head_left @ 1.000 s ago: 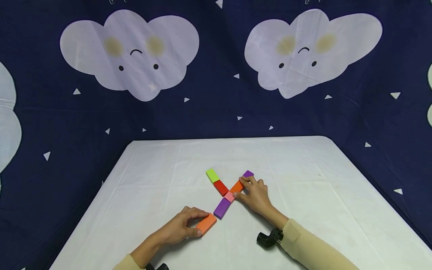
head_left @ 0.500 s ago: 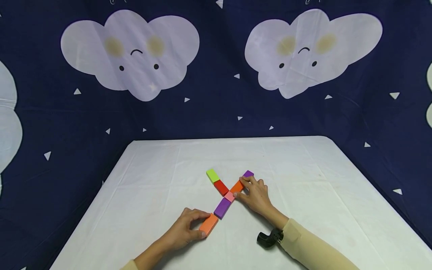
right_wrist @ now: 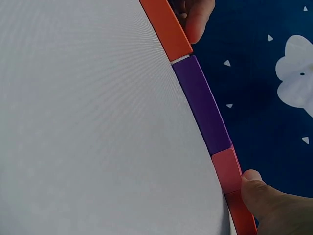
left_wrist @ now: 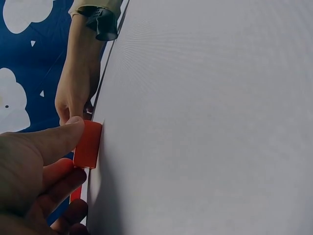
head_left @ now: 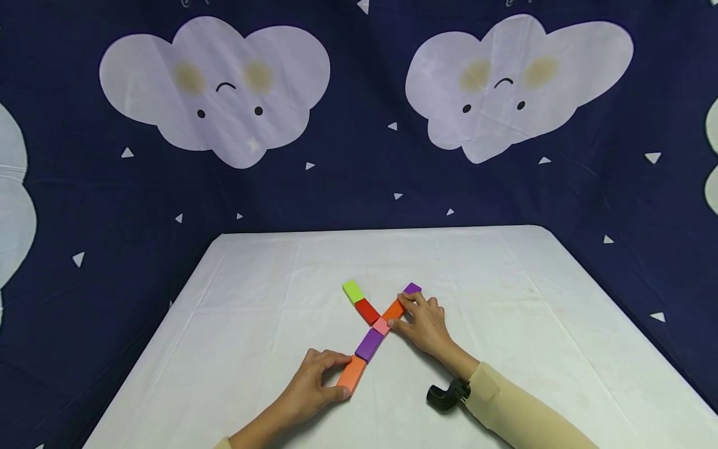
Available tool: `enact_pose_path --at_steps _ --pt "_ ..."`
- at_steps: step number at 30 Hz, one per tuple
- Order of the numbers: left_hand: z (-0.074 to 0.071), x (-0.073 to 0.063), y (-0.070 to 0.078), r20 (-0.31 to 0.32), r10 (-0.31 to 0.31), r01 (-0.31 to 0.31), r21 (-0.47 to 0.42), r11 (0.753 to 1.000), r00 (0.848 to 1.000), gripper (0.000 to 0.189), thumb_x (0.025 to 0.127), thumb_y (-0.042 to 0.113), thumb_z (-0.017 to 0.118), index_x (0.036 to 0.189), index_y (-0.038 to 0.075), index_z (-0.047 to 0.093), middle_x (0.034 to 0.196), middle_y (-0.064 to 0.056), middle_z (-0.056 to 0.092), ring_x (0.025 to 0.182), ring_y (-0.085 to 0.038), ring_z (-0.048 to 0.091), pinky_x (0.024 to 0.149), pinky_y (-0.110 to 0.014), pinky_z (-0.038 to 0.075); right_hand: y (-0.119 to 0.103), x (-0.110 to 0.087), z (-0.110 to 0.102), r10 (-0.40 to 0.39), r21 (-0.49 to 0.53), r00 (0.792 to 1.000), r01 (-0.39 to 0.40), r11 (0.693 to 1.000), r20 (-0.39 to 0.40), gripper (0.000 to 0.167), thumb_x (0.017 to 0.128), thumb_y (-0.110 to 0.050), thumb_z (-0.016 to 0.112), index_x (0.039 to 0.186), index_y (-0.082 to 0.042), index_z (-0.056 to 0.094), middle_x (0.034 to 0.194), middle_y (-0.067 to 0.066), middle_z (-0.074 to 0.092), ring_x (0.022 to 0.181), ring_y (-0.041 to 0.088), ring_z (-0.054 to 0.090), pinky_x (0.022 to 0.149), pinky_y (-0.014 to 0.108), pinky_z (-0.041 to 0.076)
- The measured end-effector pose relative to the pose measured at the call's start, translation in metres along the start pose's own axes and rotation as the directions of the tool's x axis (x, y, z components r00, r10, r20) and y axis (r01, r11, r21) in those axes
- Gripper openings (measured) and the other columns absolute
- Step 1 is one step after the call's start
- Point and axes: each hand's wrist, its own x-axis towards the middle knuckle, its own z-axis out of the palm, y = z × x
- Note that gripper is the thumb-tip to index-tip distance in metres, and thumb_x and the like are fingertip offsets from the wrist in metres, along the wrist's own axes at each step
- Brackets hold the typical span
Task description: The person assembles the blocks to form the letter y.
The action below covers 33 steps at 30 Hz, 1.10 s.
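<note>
In the head view my left hand (head_left: 314,385) pinches a light orange block (head_left: 352,375) lengthwise between thumb and fingers. Its far end lies close to a purple block (head_left: 369,345); the right wrist view shows a thin gap there. Beyond that come a pink block (head_left: 381,326), a dark orange block (head_left: 392,311) and a second purple block (head_left: 412,289), forming a slanted row on the table. My right hand (head_left: 427,324) grips the dark orange block, thumb at the pink end and fingers at the far end, partly covering both. The right thumb (right_wrist: 254,188) touches near the pink-orange joint.
A red block (head_left: 367,312) and a lime green block (head_left: 353,292) branch off to the far left from the pink block. The white-covered table (head_left: 269,280) ends at a dark blue cloud-print curtain (head_left: 359,187). A black wrist device (head_left: 447,397) sits on the right forearm.
My left hand has slid the light orange block rightward and turned it, bringing it into line with the near purple block. The right hand stays in place.
</note>
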Motion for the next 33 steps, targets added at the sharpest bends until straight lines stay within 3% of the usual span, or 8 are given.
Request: enact_pose_path --at_steps 13,26,33 --pt "0.0004 0.0009 0.0022 -0.01 0.009 -0.009 -0.008 1.0 1.0 0.047 0.069 0.029 0.081 0.113 0.021 0.067 0.11 0.01 0.067 0.091 -0.008 0.04 0.082 -0.023 0.035 0.0012 0.0004 0.0014 -0.019 -0.005 1.0 0.019 1.0 -0.016 0.066 0.075 -0.044 0.074 0.129 -0.011 0.059 0.123 0.005 0.058 0.088 0.024 0.045 0.071 0.033 0.027" --pt "-0.0005 0.0002 0.0027 0.01 -0.017 0.017 -0.034 0.999 1.0 0.047 0.07 0.032 0.08 0.114 0.021 0.066 0.113 0.01 0.066 0.091 -0.007 0.039 0.082 -0.023 0.034 -0.0005 0.0008 0.0007 0.003 0.017 1.0 -0.003 1.0 -0.003 0.066 0.075 -0.045 0.074 0.129 -0.011 0.059 0.125 0.003 0.058 0.09 0.026 0.045 0.072 0.036 0.029" --pt "-0.0026 -0.0008 0.0039 0.0 -0.047 0.047 -0.069 0.997 0.999 0.047 0.073 0.034 0.078 0.115 0.019 0.066 0.115 0.008 0.065 0.092 -0.008 0.039 0.083 -0.022 0.036 0.001 0.0005 0.002 0.0 0.028 1.0 0.0 1.0 -0.019 0.057 0.079 -0.04 0.071 0.128 -0.011 0.06 0.126 0.004 0.059 0.089 0.026 0.046 0.071 0.035 0.029"
